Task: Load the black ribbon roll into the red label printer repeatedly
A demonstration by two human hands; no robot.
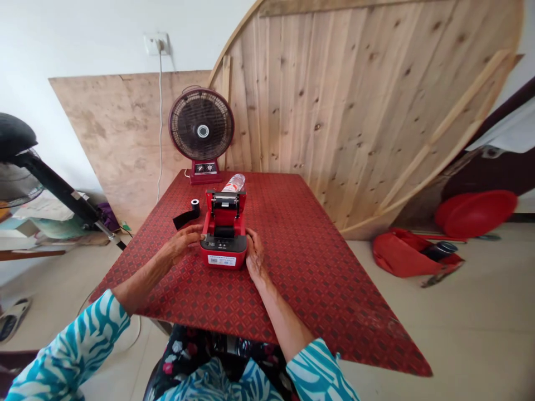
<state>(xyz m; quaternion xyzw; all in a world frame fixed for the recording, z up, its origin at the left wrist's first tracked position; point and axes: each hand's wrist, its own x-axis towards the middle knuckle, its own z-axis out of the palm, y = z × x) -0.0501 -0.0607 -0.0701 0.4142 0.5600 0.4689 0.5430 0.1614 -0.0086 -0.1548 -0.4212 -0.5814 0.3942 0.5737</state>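
Note:
A small red receipt printer (pixel 224 245) stands on the red patterned table (pixel 301 262) with its lid (pixel 225 201) tipped up and open. My left hand (pixel 183 240) rests against its left side, fingers curled onto the top edge. On the printer's right side lies my right hand (pixel 253 252), fingers pressed to the casing. A black paper roll (pixel 194 205) with a loose black strip lies just left of the printer. A plastic bottle (pixel 234 182) lies behind the lid.
A red table fan (pixel 202 132) stands at the table's far edge, plugged into a wall socket (pixel 157 43). A big round wooden board (pixel 368 106) leans on the wall. Red basins (pixel 474 211) and a red bag (pixel 401 253) lie on the floor at right.

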